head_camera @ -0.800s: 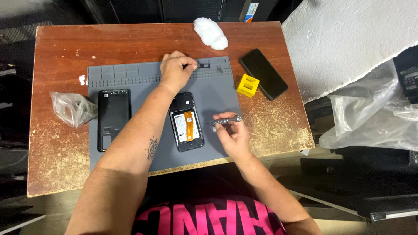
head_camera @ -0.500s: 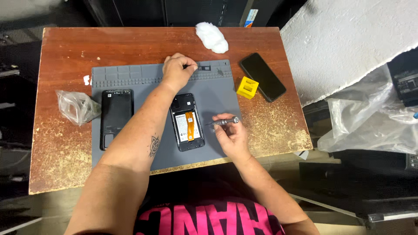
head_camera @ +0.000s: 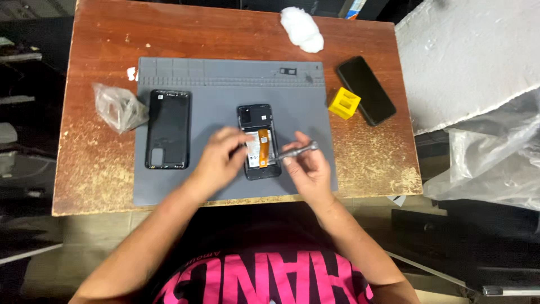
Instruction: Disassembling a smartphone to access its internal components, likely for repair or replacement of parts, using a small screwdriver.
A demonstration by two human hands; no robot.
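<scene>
Step in hand, likely unscrewing: right hand (head_camera: pixel 306 166) grips slim grey metal screwdriver (head_camera: pixel 297 151); left hand (head_camera: pixel 220 157), fingers curled, steadies opened black phone (head_camera: pixel 259 141) on grey mat (head_camera: pixel 225 84). Next needs tip seated squarely.

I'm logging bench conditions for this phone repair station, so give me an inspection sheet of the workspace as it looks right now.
Surface: worn brown wooden table with a grey rubber work mat on it.
Job's things: opened black phone with orange ribbon inside; grey metal screwdriver; detached black back cover.
Clutter: crumpled clear plastic bag, white wad, small yellow block, second black phone.
Grippers: left hand touches the opened phone; right hand holds the screwdriver.
Cables: nothing seen.
Surroundings: white sheet and clear plastic wrap at right.
</scene>
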